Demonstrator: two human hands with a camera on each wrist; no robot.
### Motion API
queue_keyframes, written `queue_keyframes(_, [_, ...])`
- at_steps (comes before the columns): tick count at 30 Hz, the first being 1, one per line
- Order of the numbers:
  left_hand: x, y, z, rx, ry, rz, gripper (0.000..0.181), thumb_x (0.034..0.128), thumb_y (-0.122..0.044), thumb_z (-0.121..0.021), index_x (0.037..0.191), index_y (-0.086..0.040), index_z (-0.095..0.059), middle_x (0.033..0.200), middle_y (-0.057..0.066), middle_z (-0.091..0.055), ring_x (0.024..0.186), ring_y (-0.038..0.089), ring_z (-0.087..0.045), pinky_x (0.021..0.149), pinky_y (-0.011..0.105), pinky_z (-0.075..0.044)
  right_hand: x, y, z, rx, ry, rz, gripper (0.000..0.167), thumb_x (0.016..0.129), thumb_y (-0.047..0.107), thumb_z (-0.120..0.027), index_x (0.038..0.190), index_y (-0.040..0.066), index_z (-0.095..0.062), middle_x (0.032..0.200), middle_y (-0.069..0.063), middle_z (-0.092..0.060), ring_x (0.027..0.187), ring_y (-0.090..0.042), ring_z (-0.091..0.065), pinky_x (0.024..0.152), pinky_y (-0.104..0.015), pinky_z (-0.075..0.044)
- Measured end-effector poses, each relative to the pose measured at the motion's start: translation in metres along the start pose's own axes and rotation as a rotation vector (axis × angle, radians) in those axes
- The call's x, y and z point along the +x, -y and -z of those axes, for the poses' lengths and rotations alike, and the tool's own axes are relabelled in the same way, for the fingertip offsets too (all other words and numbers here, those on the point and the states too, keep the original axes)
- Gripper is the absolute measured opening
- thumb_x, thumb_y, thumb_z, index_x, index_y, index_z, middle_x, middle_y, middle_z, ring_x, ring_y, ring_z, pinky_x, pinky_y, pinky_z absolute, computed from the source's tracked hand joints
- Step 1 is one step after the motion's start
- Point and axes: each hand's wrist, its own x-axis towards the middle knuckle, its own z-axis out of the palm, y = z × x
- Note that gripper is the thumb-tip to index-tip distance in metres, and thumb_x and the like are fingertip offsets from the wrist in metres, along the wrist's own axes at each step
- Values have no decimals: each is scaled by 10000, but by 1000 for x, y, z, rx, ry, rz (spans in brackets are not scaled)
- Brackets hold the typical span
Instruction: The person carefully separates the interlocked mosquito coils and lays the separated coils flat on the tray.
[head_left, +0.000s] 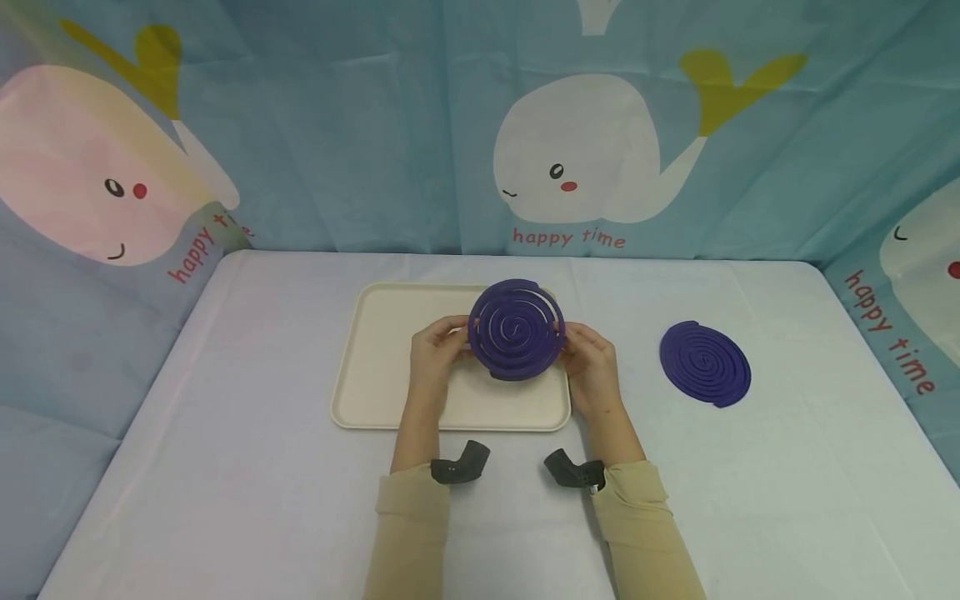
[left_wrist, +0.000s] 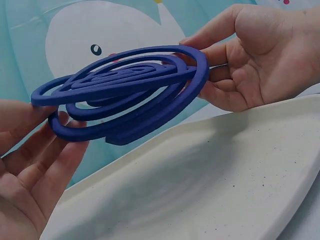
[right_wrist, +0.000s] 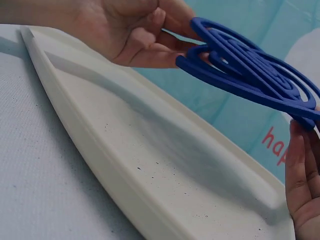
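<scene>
Over the smooth cream tray (head_left: 381, 358), left fingers (head_left: 448, 326) and right fingers (head_left: 588, 336) pinch a matte, gapped purple spiral (head_left: 515, 331).

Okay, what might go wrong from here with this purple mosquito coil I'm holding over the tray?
The held mosquito coil could snap: its rings stand apart at different heights, so more pulling or twisting may overstress them.

It could also slip: the left hand and right hand hold it only near its outer edges, above the tray, so a loosened grip might drop it there.
</scene>
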Motion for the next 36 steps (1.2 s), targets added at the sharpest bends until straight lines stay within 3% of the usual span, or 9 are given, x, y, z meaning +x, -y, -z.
queue_keyframes(6, [-1,-1,0,18,19,-1,206,912,-149,-585,940,29,-684,934,71,-679,819,166,-641,763,317,-558,0,0,0,26,-13,13,361,941,-43,-427,806,117,-720,838,0,-695,784,-103,-640,706,-231,-504])
queue_keyframes(10, [0,1,-1,69,22,-19,182,871,-109,-664,930,64,-671,972,59,-662,899,170,-616,832,297,-522,0,0,2,26,3,16,366,940,-46,-432,822,130,-731,863,6,-704,808,-103,-645,714,-234,-508])
queue_keyframes(15, [3,3,-2,190,-21,-47,192,800,-40,-732,931,81,-663,977,5,-644,970,154,-570,947,293,-422,0,-1,2,23,48,27,387,932,-64,-430,852,143,-747,903,15,-712,863,-114,-639,759,-255,-494])
queue_keyframes(22, [4,0,-3,220,-37,44,209,798,-34,-737,945,85,-648,931,-18,-636,908,122,-576,915,274,-442,0,-1,3,38,88,44,393,929,-77,-418,874,130,-748,923,9,-709,872,-124,-633,771,-266,-495])
queue_keyframes(28, [4,-1,-5,229,-49,51,207,790,-51,-748,934,67,-657,939,-2,-649,908,119,-587,863,217,-470,0,1,3,105,95,48,446,930,-105,-369,890,121,-752,931,-3,-715,831,-118,-653,739,-264,-511])
queue_keyframes(31, [3,0,-6,248,-48,43,193,796,-64,-745,924,51,-657,958,27,-653,922,150,-591,876,247,-470,0,0,4,141,99,54,442,914,-134,-376,897,102,-749,918,-18,-715,803,-117,-657,718,-253,-524])
queue_keyframes(36, [2,0,-6,321,-86,8,156,795,-71,-739,885,35,-667,996,47,-636,967,180,-564,919,293,-419,0,-3,2,84,98,83,444,854,-217,-440,893,103,-746,896,-24,-704,769,-118,-656,694,-230,-540])
